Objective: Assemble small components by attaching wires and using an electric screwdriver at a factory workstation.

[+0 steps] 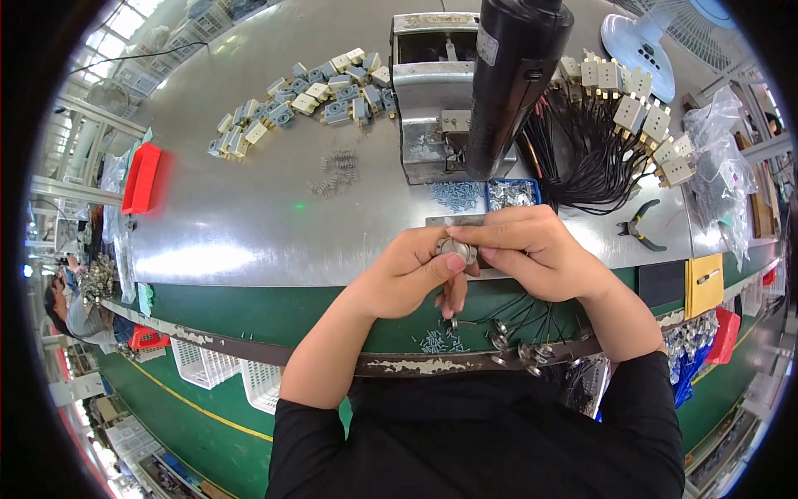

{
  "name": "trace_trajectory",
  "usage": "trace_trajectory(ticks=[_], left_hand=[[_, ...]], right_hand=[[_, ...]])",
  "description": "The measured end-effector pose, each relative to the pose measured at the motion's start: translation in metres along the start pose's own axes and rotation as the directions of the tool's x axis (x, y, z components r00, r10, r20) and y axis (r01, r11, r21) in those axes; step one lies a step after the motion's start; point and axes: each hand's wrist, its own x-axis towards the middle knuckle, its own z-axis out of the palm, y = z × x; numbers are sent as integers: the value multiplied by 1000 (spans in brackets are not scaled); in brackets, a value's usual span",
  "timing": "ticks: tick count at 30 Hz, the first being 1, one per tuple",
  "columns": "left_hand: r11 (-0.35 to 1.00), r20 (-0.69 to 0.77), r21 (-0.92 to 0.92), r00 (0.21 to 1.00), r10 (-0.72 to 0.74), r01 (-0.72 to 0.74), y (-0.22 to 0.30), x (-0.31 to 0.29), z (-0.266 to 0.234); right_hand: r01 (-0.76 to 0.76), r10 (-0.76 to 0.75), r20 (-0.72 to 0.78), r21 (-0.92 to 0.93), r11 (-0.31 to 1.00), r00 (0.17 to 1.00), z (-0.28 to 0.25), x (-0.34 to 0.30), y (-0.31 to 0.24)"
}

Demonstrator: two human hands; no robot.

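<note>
A round metal disc part (456,249) is held up in front of me at the bench's front edge. My left hand (407,270) is closed on it, thumb across its face and fingers curled behind. From the right, my right hand (540,254) is closed in a pinch at the disc's upper and right edge; whether it also holds something small is hidden. A small metal piece (452,324) shows just below my left fingertips. Nearer me on the green mat lie a pile of small screws (436,342) and several round metal parts with black wires (536,353).
Behind my hands stands a metal machine (424,125) with a black cylinder (515,91), flanked by a blue screw tray (511,194). Grey and cream blocks (324,91), springs (337,172), a red bin (142,179), wired blocks (628,91), pliers (641,226) and a fan (638,50) surround them.
</note>
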Motion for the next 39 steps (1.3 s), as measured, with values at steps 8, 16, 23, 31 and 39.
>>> trace_trajectory(ticks=[8, 16, 23, 31, 39], left_hand=[[997, -151, 68, 987, 55, -45, -7, 5, 4], [965, -203, 256, 973, 111, -57, 8, -4, 5], [241, -510, 832, 516, 688, 499, 65, -40, -110], [-191, -504, 510, 471, 724, 839, 45, -61, -224], [-34, -589, 667, 556, 586, 744, 51, -62, -229]], right_hand=[[-86, 86, -2, 26, 996, 996, -7, 2, 4], [-163, 168, 74, -65, 984, 983, -8, 13, -9], [-231, 355, 99, -594, 770, 929, -40, -9, -15], [-205, 369, 106, -676, 708, 923, -35, -8, -2], [-204, 402, 175, -645, 737, 899, -34, -14, 4]])
